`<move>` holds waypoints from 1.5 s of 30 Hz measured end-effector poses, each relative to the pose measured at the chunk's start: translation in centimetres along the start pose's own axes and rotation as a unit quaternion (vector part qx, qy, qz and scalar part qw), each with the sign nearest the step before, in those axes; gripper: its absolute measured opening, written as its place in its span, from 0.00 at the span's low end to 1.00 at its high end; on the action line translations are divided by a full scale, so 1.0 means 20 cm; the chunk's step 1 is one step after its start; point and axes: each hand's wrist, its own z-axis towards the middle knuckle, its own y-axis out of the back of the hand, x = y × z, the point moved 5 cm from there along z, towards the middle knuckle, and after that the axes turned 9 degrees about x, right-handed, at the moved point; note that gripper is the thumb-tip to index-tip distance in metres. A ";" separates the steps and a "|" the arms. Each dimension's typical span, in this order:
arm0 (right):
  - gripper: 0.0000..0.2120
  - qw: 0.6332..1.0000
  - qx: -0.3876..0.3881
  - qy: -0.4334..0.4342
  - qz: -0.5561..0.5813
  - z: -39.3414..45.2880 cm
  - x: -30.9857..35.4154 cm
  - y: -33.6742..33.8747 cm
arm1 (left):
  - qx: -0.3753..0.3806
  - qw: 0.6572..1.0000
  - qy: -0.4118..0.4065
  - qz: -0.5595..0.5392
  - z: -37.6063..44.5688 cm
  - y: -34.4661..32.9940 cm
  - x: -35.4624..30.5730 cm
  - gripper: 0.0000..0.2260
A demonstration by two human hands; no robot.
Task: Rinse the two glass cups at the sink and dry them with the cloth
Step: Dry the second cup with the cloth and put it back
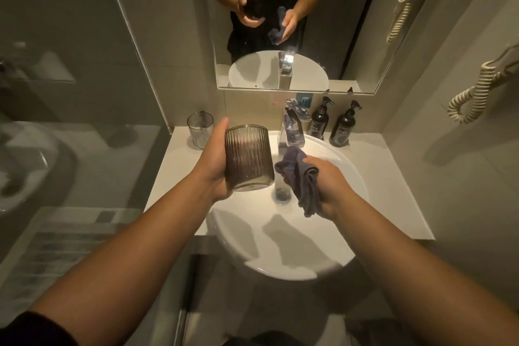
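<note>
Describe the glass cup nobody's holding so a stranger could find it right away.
Start at the white sink and look to the counter on its left. The clear ribbed cup stands upright at the back corner. The other cup is darker and held in the left hand.

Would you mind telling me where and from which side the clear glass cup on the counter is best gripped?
Grip the clear glass cup around its ribbed side wall, about mid-height, coming in from the front. It stands upright on the counter with its mouth up, walls close behind and to its left. The left hand already holds the tinted cup and the right hand the cloth, so one must be freed first.
</note>
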 end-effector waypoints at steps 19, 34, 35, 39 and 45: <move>0.13 0.671 0.043 0.113 -0.732 -0.25 -0.84 -0.01 | -0.087 0.927 -0.128 0.342 -0.28 0.18 0.40 0.24; 0.41 0.836 0.133 0.164 -0.507 -0.49 -0.45 -0.23 | -0.119 0.914 -0.192 0.337 -0.61 0.07 0.46 0.31; 0.40 0.842 0.131 0.180 -0.491 -0.50 -0.38 -0.27 | -0.097 0.913 -0.202 0.340 -0.62 0.04 0.44 0.37; 0.34 0.856 0.079 0.222 -0.460 -0.40 -0.17 -0.32 | -0.006 0.908 -0.180 0.379 -0.60 -0.03 0.31 0.43; 0.37 0.854 0.076 0.220 -0.466 -0.09 0.00 -0.34 | 0.020 0.827 -0.117 0.550 -0.37 0.17 0.10 0.45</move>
